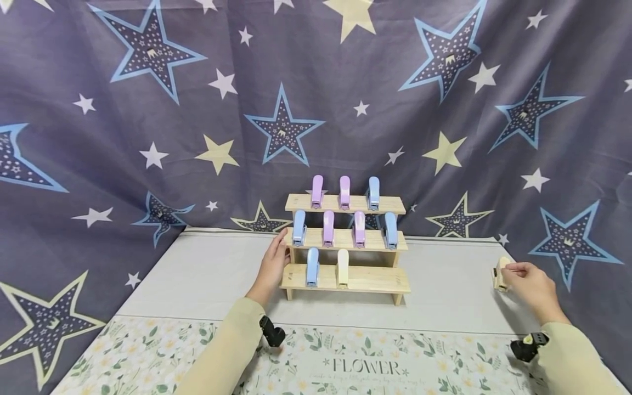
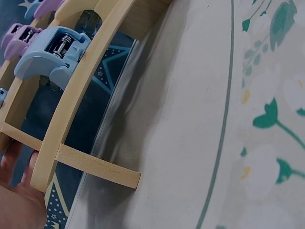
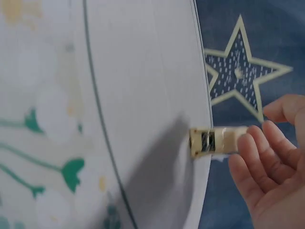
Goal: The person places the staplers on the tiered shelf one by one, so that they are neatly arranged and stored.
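Observation:
My right hand (image 1: 533, 288) pinches a cream mini stapler (image 1: 501, 274) by its upper end, over the right part of the table; its front faces me. In the right wrist view the fingertips meet that end of the stapler (image 3: 209, 141). At the left side of a three-step wooden rack (image 1: 345, 280), my left hand (image 1: 271, 269) grips the end of the middle shelf. Part of its fingers is hidden behind the wood in the left wrist view. On the bottom step stand a blue stapler (image 1: 312, 267) and a cream stapler (image 1: 343, 269), both upright.
Purple staplers (image 1: 344, 192) and a blue one (image 1: 373, 193) line the top step; blue and purple ones (image 1: 328, 228) fill the middle step. A floral cloth (image 1: 148, 351) covers the near table edge. A starry curtain (image 1: 345, 137) hangs close behind the rack.

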### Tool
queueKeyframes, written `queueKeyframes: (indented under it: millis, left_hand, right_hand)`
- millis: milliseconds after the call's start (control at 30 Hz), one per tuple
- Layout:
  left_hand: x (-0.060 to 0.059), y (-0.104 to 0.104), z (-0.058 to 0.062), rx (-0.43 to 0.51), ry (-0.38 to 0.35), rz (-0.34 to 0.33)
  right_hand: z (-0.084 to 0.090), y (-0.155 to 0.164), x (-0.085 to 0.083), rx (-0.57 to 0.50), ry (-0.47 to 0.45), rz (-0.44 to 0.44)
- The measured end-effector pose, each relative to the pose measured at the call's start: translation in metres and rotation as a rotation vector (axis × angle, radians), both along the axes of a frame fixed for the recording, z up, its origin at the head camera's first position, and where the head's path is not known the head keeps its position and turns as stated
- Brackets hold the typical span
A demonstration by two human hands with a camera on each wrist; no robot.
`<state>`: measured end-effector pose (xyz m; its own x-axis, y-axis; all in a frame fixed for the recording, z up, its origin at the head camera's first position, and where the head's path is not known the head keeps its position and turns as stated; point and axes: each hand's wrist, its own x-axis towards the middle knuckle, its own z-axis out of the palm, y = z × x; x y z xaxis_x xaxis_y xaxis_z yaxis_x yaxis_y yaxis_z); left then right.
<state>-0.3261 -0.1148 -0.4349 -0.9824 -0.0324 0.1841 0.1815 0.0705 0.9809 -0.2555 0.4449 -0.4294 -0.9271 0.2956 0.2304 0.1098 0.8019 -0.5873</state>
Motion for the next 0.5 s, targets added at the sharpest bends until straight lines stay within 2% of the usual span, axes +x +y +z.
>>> queueKeyframes:
  millis: [233, 500]
  left_hand:
    - [0.002, -0.001, 0.000, -0.005, 0.004, -0.003]
    - [0.001, -0.001, 0.000, -0.013, 0.006, -0.014]
  right_hand:
    - [-0.002, 0.013, -0.005, -0.104, -0.068, -0.094]
    - [-0.010, 0.018, -0.013, -0.291, -0.188, -0.078]
